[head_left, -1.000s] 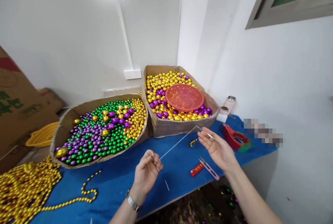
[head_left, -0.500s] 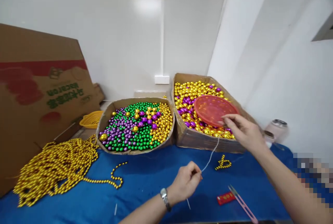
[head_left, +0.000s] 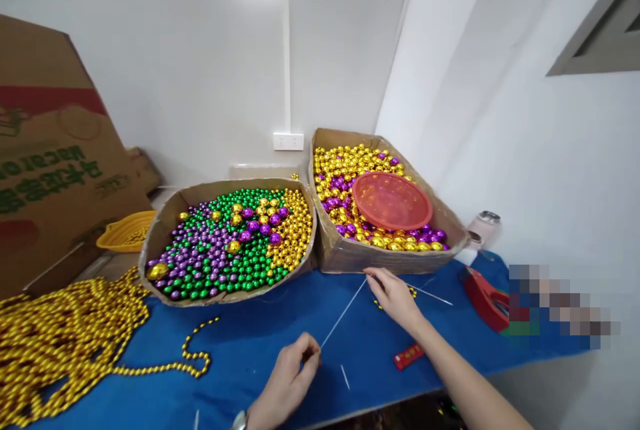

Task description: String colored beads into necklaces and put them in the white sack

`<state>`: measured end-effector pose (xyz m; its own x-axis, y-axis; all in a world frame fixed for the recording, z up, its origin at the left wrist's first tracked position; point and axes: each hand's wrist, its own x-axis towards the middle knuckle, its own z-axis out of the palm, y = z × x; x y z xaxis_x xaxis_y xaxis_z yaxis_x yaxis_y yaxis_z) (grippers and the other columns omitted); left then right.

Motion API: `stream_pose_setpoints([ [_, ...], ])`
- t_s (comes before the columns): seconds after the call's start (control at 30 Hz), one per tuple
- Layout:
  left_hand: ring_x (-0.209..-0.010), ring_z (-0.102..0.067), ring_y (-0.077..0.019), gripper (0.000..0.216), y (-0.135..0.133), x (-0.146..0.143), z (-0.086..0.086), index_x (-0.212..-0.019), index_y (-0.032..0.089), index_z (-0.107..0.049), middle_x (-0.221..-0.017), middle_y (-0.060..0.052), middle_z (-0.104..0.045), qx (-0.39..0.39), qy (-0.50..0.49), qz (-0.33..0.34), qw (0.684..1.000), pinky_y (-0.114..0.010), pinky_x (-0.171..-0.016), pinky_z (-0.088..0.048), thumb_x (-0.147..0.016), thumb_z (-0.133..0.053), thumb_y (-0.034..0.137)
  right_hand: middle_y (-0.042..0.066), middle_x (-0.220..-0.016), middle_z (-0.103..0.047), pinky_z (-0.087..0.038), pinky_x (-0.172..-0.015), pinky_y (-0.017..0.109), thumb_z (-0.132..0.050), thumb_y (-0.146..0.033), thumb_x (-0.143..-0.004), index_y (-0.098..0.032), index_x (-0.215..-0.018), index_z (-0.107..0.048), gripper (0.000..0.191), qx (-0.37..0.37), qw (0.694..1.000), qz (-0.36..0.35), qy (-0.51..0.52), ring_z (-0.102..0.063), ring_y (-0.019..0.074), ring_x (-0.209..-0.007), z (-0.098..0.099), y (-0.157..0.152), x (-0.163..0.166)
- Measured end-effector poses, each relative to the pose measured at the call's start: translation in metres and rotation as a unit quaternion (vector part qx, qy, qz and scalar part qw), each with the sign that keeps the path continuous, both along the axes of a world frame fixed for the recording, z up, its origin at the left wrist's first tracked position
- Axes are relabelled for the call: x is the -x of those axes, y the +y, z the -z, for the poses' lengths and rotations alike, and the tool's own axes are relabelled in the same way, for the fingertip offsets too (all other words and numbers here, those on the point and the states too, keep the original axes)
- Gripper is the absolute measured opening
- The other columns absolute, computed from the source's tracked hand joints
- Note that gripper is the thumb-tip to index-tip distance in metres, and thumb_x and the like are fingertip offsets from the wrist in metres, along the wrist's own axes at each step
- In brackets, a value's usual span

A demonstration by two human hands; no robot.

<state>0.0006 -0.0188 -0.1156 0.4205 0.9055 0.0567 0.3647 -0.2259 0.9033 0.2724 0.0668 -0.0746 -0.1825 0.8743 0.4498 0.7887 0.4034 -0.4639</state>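
Note:
A thin white string [head_left: 345, 311] runs taut between my two hands above the blue cloth. My left hand [head_left: 290, 377], with a watch at the wrist, pinches its lower end. My right hand [head_left: 393, 295] grips it higher up, near the front of the right-hand box, and a tail of string sticks out to the right. Partly hidden under my right hand lies a short piece of gold bead chain [head_left: 379, 304]. A red packet [head_left: 408, 357] rests beside my right forearm. The pink-handled snips are not visible now.
Green, purple and gold beads fill the left cardboard box [head_left: 150, 283]. Larger gold and purple balls fill the right box [head_left: 380, 261], with a red plastic dish [head_left: 393, 201] on top. Gold bead strands [head_left: 65, 343] are heaped at left. A red tape dispenser [head_left: 483, 300] sits at right.
My right hand has come down and left from beside the red dish, drawing the slack string straight. My left hand has shifted left and down in view. The camera has turned right.

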Motion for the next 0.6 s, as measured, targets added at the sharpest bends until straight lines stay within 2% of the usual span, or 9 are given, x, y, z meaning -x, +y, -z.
stream_pose_setpoints([
  [0.1,-0.069,-0.054,-0.0136,0.018,-0.004,0.001,0.006,-0.081,0.018,-0.053,-0.075,-0.002,-0.061,0.003,0.011,0.025,1.000,-0.022,-0.065,-0.038,-0.090,-0.041,0.027,0.007,-0.095,-0.071,-0.055,-0.078,0.033,-0.036,-0.031,-0.091,-0.021,-0.098,-0.063,0.030,-0.013,1.000,0.011,-0.019,-0.068,0.0203,-0.087,0.002,0.002,0.001],
  [0.2,-0.068,-0.053,-0.0133,0.017,-0.011,0.006,0.007,-0.081,0.018,-0.054,-0.074,-0.002,-0.061,0.008,0.022,0.033,0.999,-0.022,-0.065,-0.038,-0.089,-0.042,0.026,0.007,-0.096,-0.071,-0.055,-0.077,0.033,-0.031,-0.029,-0.093,-0.022,-0.107,-0.060,0.034,-0.020,0.999,0.025,-0.026,-0.069,0.0197,-0.087,-0.002,0.001,0.004],
  [0.3,-0.069,-0.054,-0.0133,0.017,-0.013,0.006,-0.003,-0.081,0.018,-0.054,-0.075,-0.002,-0.062,0.000,0.021,0.029,0.999,-0.022,-0.066,-0.039,-0.090,-0.041,0.025,0.009,-0.101,-0.070,-0.054,-0.081,0.037,-0.030,-0.027,-0.093,-0.020,-0.116,-0.057,0.036,-0.029,0.998,0.036,-0.037,-0.068,0.0220,-0.091,-0.027,0.000,0.004],
  [0.37,-0.070,-0.054,-0.0135,0.018,-0.006,0.000,-0.015,-0.083,0.019,-0.055,-0.077,-0.002,-0.062,-0.023,0.014,0.030,0.999,-0.022,-0.067,-0.040,-0.090,-0.040,0.025,0.010,-0.108,-0.068,-0.052,-0.085,0.041,-0.034,-0.028,-0.092,-0.020,-0.120,-0.055,0.036,-0.036,0.997,0.034,-0.051,-0.066,0.0236,-0.095,-0.060,0.001,0.002],
  [0.43,-0.072,-0.055,-0.0138,0.018,0.007,-0.012,-0.031,-0.085,0.019,-0.056,-0.079,-0.003,-0.063,-0.063,0.001,0.035,0.997,-0.023,-0.068,-0.040,-0.090,-0.040,0.023,0.009,-0.112,-0.066,-0.049,-0.090,0.041,-0.037,-0.028,-0.091,-0.021,-0.125,-0.051,0.037,-0.044,0.997,0.017,-0.064,-0.064,0.0227,-0.100,-0.107,0.004,-0.002],
  [0.53,-0.072,-0.056,-0.0140,0.017,0.033,-0.040,-0.060,-0.087,0.019,-0.057,-0.081,-0.003,-0.064,-0.134,-0.029,0.046,0.989,-0.024,-0.069,-0.041,-0.089,-0.041,0.021,0.004,-0.091,-0.070,-0.054,-0.078,0.033,-0.034,-0.028,-0.094,-0.020,-0.127,-0.049,0.036,-0.018,0.996,-0.066,-0.060,-0.067,0.0159,-0.082,-0.186,0.013,-0.006],
  [0.6,-0.072,-0.056,-0.0139,0.016,0.050,-0.059,-0.080,-0.088,0.018,-0.058,-0.081,-0.003,-0.064,-0.175,-0.055,0.051,0.982,-0.024,-0.069,-0.042,-0.089,-0.042,0.020,0.000,-0.074,-0.067,-0.055,-0.068,0.027,-0.034,-0.025,-0.095,-0.018,-0.128,-0.047,0.037,-0.016,0.994,-0.091,-0.053,-0.065,0.0117,-0.066,-0.235,0.021,-0.003],
])
